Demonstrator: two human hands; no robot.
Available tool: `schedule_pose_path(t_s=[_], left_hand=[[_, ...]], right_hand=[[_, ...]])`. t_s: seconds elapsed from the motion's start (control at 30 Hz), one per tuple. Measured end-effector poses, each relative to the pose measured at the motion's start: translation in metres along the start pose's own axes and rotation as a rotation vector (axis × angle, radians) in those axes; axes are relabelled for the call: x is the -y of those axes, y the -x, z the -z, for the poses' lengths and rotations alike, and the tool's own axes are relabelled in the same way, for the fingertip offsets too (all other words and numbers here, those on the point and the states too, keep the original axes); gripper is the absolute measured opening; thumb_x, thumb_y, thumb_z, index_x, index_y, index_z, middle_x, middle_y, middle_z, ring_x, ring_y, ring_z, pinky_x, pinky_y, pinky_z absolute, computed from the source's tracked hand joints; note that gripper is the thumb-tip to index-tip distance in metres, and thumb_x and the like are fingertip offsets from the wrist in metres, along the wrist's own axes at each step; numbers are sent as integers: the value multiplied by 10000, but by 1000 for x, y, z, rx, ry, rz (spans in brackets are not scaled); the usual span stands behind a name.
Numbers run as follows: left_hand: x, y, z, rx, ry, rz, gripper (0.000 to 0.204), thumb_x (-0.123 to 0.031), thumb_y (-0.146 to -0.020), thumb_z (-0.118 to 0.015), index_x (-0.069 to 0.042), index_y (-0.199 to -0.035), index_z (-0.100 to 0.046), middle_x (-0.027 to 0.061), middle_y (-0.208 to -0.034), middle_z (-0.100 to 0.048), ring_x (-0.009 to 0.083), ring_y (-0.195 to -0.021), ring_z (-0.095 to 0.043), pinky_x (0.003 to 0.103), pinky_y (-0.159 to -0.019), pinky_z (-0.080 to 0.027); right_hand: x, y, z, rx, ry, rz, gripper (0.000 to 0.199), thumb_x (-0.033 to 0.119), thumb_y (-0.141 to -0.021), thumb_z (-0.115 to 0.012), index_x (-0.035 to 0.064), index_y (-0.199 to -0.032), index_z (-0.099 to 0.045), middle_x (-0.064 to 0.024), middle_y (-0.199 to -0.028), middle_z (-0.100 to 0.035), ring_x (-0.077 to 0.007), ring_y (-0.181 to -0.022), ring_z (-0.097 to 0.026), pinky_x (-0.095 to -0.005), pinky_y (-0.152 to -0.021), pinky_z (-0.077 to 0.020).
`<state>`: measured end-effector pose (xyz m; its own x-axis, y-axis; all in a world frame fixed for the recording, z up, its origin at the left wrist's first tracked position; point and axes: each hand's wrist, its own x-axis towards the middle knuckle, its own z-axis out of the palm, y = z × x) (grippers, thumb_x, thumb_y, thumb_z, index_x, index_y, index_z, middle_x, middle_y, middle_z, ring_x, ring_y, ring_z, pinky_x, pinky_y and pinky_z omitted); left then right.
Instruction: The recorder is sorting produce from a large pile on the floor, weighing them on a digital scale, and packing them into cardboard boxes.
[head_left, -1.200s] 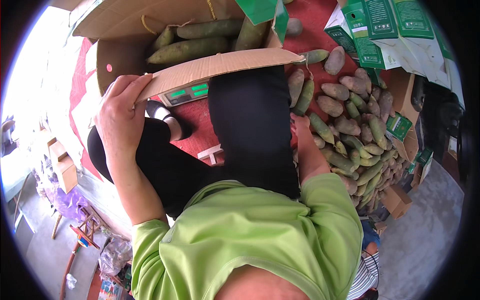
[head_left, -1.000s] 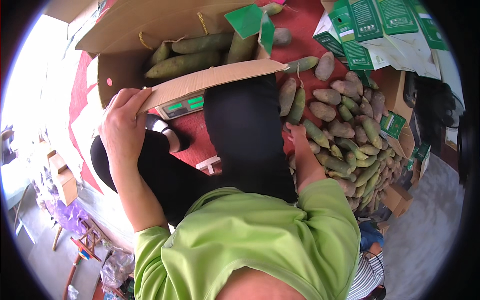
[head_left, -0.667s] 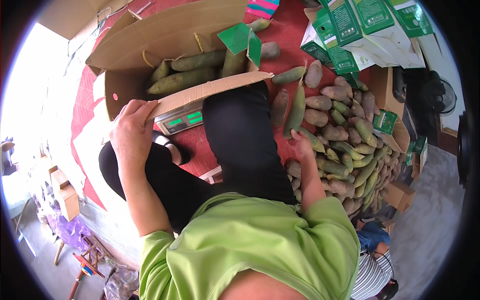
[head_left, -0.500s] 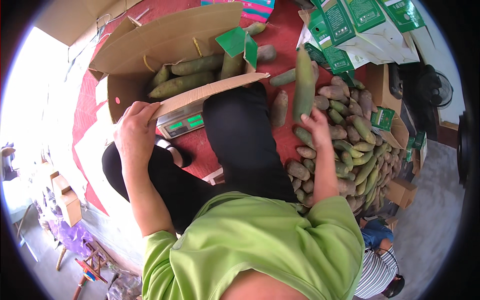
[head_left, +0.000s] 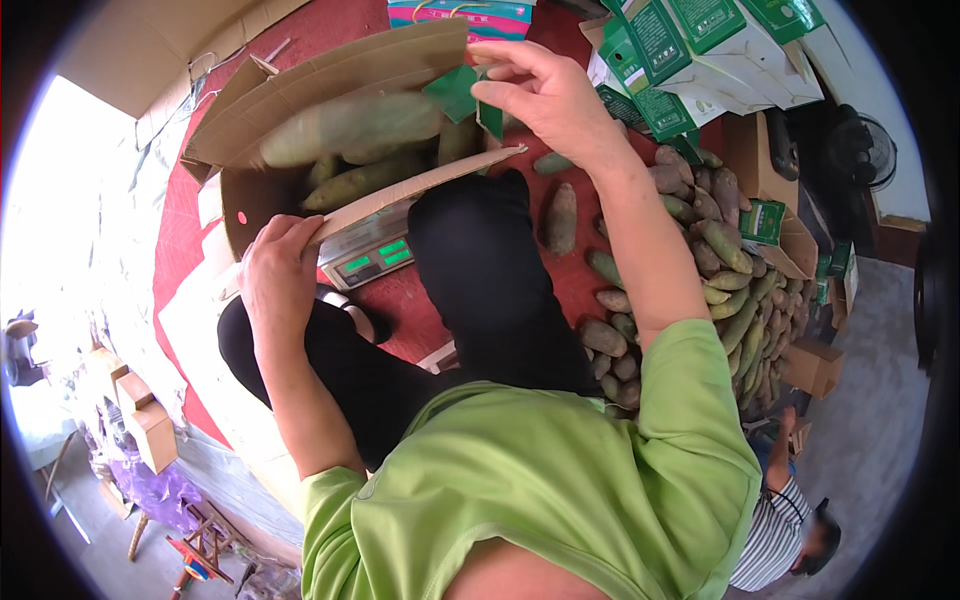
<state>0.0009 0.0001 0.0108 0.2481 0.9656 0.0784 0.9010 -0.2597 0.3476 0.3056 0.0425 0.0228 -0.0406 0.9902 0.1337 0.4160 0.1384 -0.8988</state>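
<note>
I see the left hand [head_left: 278, 272] clamped over the near flap of the cardboard box [head_left: 330, 85], fingers curled on the edge. The right hand [head_left: 545, 95] hangs above the far right end of that box, fingers loose and spread, gripping nothing. A long green-brown fruit [head_left: 352, 125] shows blurred over the box opening, apart from the right hand, with more fruit lying in the box below it.

A scale [head_left: 372, 255] with 2 lit green displays sits under the near flap. Black-trousered knees crowd the middle, in front of the scale. A heap of loose fruit [head_left: 715, 265] covers the red mat [head_left: 330, 30] on the right, just beside the right forearm. Green-and-white cartons [head_left: 700, 40] stack up past the heap. Another person in a striped shirt [head_left: 775, 535] sits at lower right. Bare mat shows between the knee and the heap.
</note>
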Motion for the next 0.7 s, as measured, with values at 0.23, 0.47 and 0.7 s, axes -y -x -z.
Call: schedule_pose_path(t_s=[0.23, 0.47, 0.7], left_hand=[[2, 1, 6, -144, -43, -89, 183, -82, -767, -653, -85, -942, -706, 59, -887, -638, 269, -870, -599, 387, -865, -454], [3, -2, 12, -135, -76, -58, 138, -105, -766, -663, -79, -894, -708, 62, -844, -627, 273, -856, -597, 388, -853, -453], [-2, -21, 21, -68, -177, -111, 81, -150, -781, -653, -72, -782, -673, 84, -773, -570, 272, -824, -590, 399, -741, -459]], right_hand=[[-72, 28, 19, -161, -31, -218, 309, 125, -848, -659, 12, -1135, -629, -58, -1028, -656, -114, -921, -599, -256, -837, -481], [-72, -11, 33, -196, 139, -57, 395, 203, -764, -718, 36, -1112, -637, -114, -1031, -663, -231, -893, -636, -318, -804, -498], [-39, -105, -4, -99, 600, 415, 463, 209, -660, -733, 101, -1099, -634, -114, -1073, -612, -331, -1049, -546, -424, -883, -483]])
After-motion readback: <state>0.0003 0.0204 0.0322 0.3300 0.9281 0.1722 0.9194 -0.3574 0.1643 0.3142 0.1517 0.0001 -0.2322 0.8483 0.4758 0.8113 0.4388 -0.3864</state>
